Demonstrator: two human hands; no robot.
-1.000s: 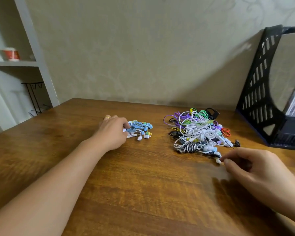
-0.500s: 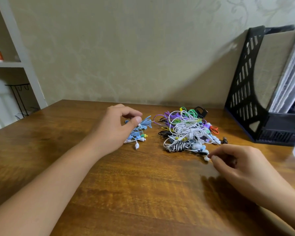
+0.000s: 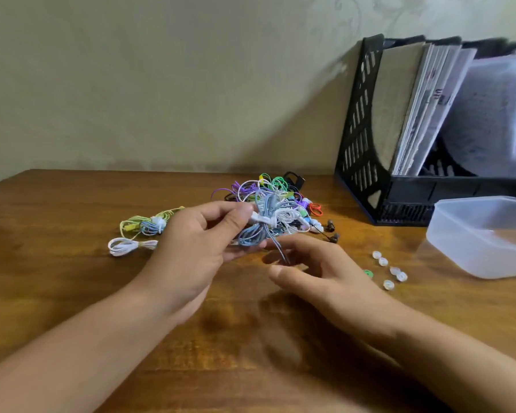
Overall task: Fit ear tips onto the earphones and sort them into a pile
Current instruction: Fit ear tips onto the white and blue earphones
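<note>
Blue-grey and white, the coiled bundle of earphone cable (image 3: pixel 258 226) sits in the grip of your left hand (image 3: pixel 197 251), thumb and fingers curled round its middle, lifted above the brown wooden surface (image 3: pixel 72 293). A loose grey cable end hangs from the bundle down toward your right hand (image 3: pixel 316 272). That hand lies just below and to the right of the bundle, palm turned inward, fingers relaxed and only lightly bent; it holds nothing that you can see, though whether a fingertip touches the hanging cable is unclear.

Behind the bundle, a tangled pile of earphones in white, purple, green and orange cable (image 3: pixel 276 198) rests on the surface near the wall. To your left of the held bundle lie two sorted sets: a yellow-green and blue coiled earphone set (image 3: pixel 148 225) and, nearer you, a white coiled earphone set (image 3: pixel 128 245), close together but apart from the big pile.

To the right of your right hand, several small clear silicone ear tips (image 3: pixel 389 269) are scattered on the wood, with one small green ear tip (image 3: pixel 368 273) just beside your hand. Further right stands a translucent plastic container (image 3: pixel 459 248). A black perforated file holder (image 3: pixel 361 138) with papers stands against the wall behind it.
</note>
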